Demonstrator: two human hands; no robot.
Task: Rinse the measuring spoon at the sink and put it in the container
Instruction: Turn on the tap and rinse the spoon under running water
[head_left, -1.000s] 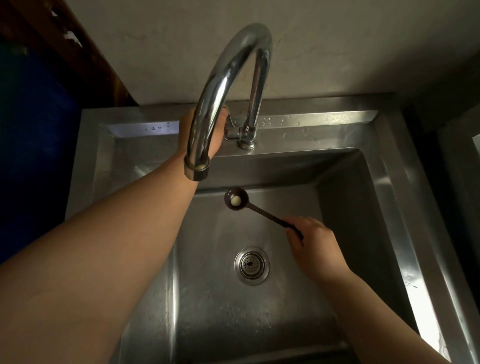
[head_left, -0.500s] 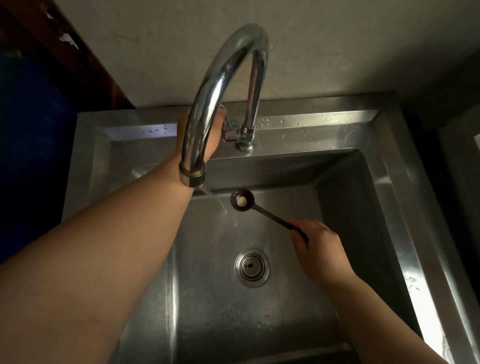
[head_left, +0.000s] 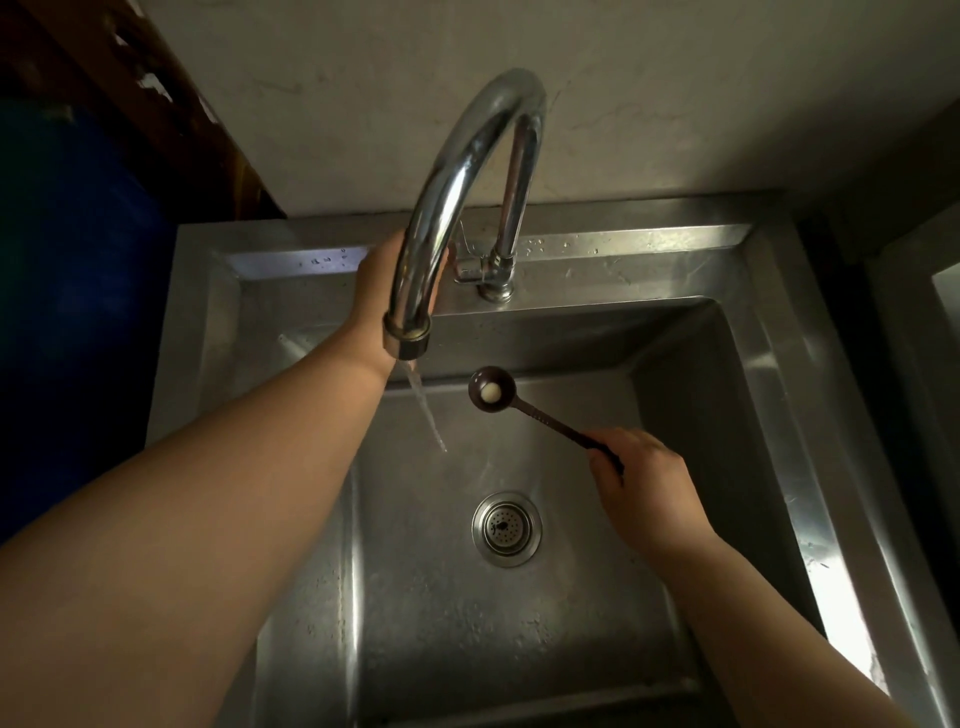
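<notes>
My right hand (head_left: 647, 493) grips the end of a dark brown measuring spoon (head_left: 540, 415) over the steel sink (head_left: 519, 649). A whitish lump sits in the spoon's round bowl, which hangs just right of a thin stream of water (head_left: 428, 415). That stream falls from the spout of the curved chrome tap (head_left: 457, 197). My left hand (head_left: 376, 280) reaches behind the spout toward the tap handle (head_left: 467, 267); the spout hides its fingers. No container is in view.
The drain strainer (head_left: 506, 527) lies in the basin floor below the spoon. A pale wall rises behind the sink. Something dark blue (head_left: 78, 312) stands to the left, and a dark gap runs along the sink's right side.
Water has started running from the spout and now falls as a longer stream. The spoon has shifted slightly right and stays beside the stream.
</notes>
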